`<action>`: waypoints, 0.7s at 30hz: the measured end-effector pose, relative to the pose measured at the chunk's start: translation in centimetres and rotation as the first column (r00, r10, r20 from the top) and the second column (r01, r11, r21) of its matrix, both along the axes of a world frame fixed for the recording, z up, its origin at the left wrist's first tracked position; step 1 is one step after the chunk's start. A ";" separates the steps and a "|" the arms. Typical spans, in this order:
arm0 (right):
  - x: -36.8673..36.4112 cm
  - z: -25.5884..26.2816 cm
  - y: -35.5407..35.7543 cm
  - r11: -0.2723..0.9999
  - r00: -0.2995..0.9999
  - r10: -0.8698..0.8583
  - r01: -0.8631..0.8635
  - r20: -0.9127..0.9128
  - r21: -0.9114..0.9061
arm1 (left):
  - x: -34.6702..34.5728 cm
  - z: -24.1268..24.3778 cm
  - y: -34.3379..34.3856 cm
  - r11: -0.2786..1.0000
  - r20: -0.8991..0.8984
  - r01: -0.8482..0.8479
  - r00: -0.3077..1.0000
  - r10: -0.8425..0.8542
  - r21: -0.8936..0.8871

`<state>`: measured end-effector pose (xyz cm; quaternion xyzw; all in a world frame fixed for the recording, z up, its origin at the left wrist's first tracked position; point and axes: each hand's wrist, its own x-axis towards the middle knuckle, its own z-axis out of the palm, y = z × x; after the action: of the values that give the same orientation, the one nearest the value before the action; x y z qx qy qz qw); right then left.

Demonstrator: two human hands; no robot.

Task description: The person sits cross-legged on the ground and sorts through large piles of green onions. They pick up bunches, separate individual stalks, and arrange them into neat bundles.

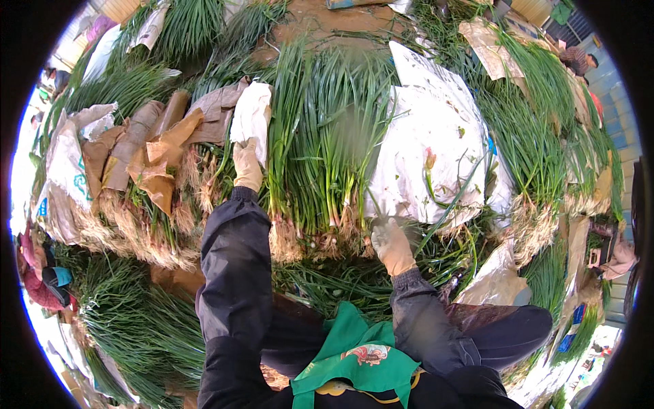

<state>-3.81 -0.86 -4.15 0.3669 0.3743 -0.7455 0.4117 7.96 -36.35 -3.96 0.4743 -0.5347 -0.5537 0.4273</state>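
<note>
My left hand (pixel 247 166), in a pale glove, is closed on the lower end of a folded white woven sack (pixel 253 117). Just right of it lies a wide row of long green onions (pixel 327 148), their pale roots (pixel 286 240) towards me. My right hand (pixel 392 246), also gloved, is at the root end of that row, beside a spread white sack (pixel 429 153). Its fingers are bent; whether they hold a stalk cannot be told. One loose onion (pixel 430 179) with a reddish bulb lies on the spread sack.
Brown paper and cloth wraps (pixel 166 148) cover rooted onions at the left. More green onions (pixel 536 138) lie at the right, and loose leaves (pixel 332 286) are scattered before my knees. Another onion pile (pixel 138 317) is at the lower left. People (pixel 46 286) sit at both edges.
</note>
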 end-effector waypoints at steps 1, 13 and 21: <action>-0.4 -1.9 0.5 0.994 0.995 0.017 -0.027 -0.102 -0.104 | -0.3 0.5 0.3 1.000 -0.023 -0.001 1.000 0.001 0.004; 0.2 2.0 -4.2 0.993 0.791 0.099 -0.119 -0.603 0.008 | 4.5 8.1 8.9 0.966 0.578 0.253 0.797 -0.173 -0.059; -1.6 6.1 -2.4 0.972 0.672 -0.217 0.086 -0.708 -0.217 | -0.3 8.0 9.6 0.952 0.503 0.068 0.836 -0.217 0.299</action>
<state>-5.36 -3.29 1.95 0.0358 0.4116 -0.8895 0.1951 7.66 -26.74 4.01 0.6204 -0.5857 -0.4989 0.1519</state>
